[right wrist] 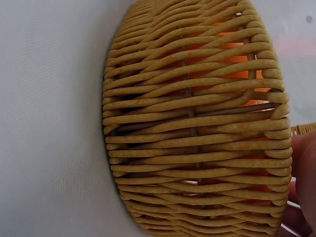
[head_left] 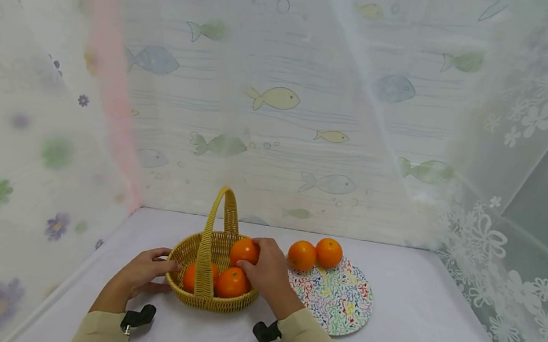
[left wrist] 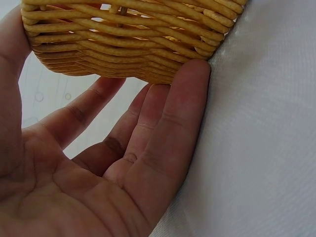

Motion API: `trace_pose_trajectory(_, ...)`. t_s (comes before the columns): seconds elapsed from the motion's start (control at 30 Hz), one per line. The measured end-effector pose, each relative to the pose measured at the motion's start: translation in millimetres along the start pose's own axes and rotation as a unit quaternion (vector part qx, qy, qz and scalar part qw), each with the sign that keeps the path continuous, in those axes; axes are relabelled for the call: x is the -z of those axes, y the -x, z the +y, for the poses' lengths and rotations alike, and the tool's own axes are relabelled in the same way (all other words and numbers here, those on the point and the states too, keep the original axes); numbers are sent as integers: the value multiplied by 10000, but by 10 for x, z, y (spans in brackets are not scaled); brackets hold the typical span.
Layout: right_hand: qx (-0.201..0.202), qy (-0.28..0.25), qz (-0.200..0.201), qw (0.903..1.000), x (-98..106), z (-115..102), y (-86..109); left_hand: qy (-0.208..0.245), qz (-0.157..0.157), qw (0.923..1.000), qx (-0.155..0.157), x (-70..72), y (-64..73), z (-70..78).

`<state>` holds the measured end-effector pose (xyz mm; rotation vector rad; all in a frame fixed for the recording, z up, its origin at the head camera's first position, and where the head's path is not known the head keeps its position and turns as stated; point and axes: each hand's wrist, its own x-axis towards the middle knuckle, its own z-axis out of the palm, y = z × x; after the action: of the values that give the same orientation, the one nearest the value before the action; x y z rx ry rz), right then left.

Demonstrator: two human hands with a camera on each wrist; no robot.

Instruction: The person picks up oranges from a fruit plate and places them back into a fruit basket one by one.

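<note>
Basket (head_left: 210, 303) holds 2 oranges (head_left: 233, 283); right hand (head_left: 269, 268) grasps another orange (head_left: 244, 250) at its far right, left hand (head_left: 146, 271) grips its left rim, handle (head_left: 205, 255) arching between. Right of basket: plate (head_left: 340, 300), 2 more oranges (head_left: 302, 255).

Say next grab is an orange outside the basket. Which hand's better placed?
Probably the right hand: it's on the side of the basket nearer the two outside oranges. But it holds an orange, to release first. The left hand holds the basket's opposite side.
</note>
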<state>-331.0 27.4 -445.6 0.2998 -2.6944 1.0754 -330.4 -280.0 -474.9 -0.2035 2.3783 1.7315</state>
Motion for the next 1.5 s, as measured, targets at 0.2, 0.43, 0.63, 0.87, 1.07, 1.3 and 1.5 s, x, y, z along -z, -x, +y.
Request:
trace_pose_trajectory(0.2,113,134,-25,9998,-9,-19,16,-22,35,10000,40,-2,6,-1)
trace_pose_trajectory(0.43,91,198,-24,9998,5,-31,23,-55,49,10000,-3,-5,14,3)
trace_pose_trajectory(0.63,126,210,-28,9997,-21,1,17,-42,28,10000,7,-7,8,3)
trace_pose_trajectory(0.87,147,283,16,9995,-30,5,11,-52,43,10000,49,-8,16,20)
trace_pose_trajectory(1.07,107,277,-58,9995,-40,0,3,-46,46,9999,90,-7,24,23)
trace_pose_trajectory(1.3,88,251,-142,9995,-30,-4,10,-70,27,10000,40,-8,12,9)
trace_pose_trajectory(1.5,145,311,-115,9993,-28,-2,11,-45,47,10000,32,-8,11,2)
